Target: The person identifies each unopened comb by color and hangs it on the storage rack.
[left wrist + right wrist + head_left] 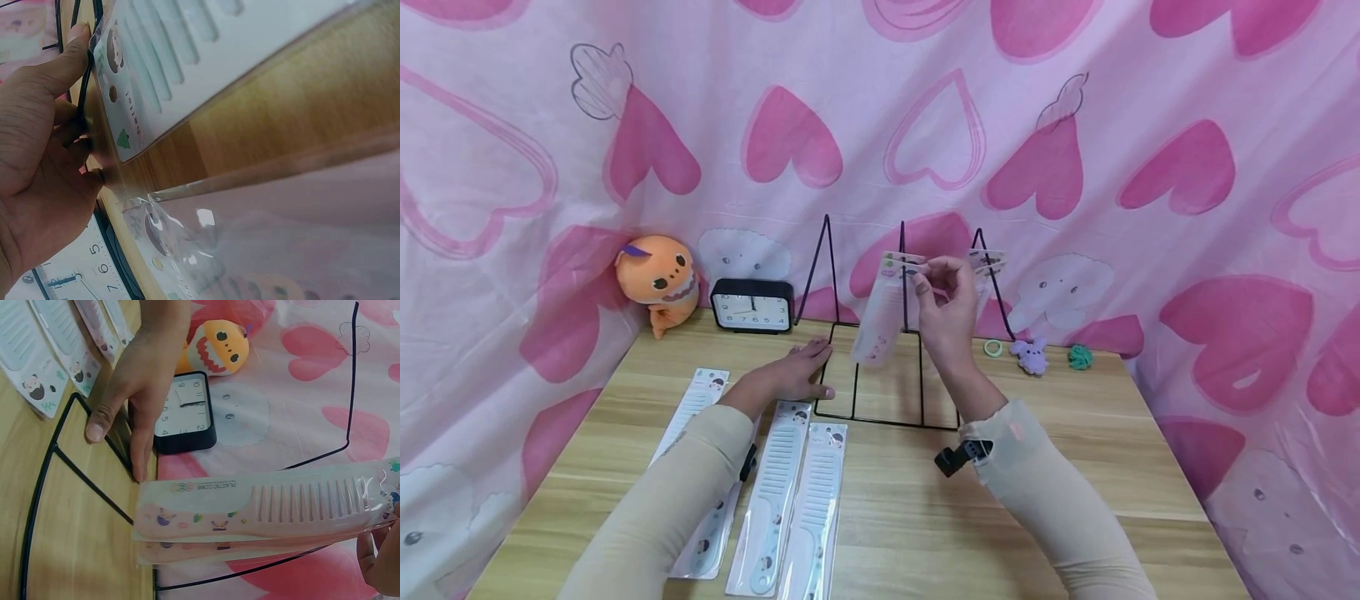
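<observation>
Pink print and clear plastic make up the comb pack [880,312], which hangs down by the middle hook of the black wire rack [921,383]. Another pink pack peeks out just behind it. The right hand [951,304] pinches the front pack by its top end. The left hand [795,371] rests on the left side of the rack's base with its fingers stretched out.

To do this bit well, I think the left hand should stop the rack from sliding while the right hand lines up the pack's top with the hook. Going gently should save the thin pack from ripping.

The front pack says "PLASTIC COMB". Other tiny words are too blurry to read.

More packs [988,262] are by the rack's right hook. Three pale blue comb packs [769,500] lie left and in front of the rack. Behind it on the left are a clock [752,306] with big numbers and an orange toy [658,279]. Right of the rack sits a purple bunny [1032,357].
</observation>
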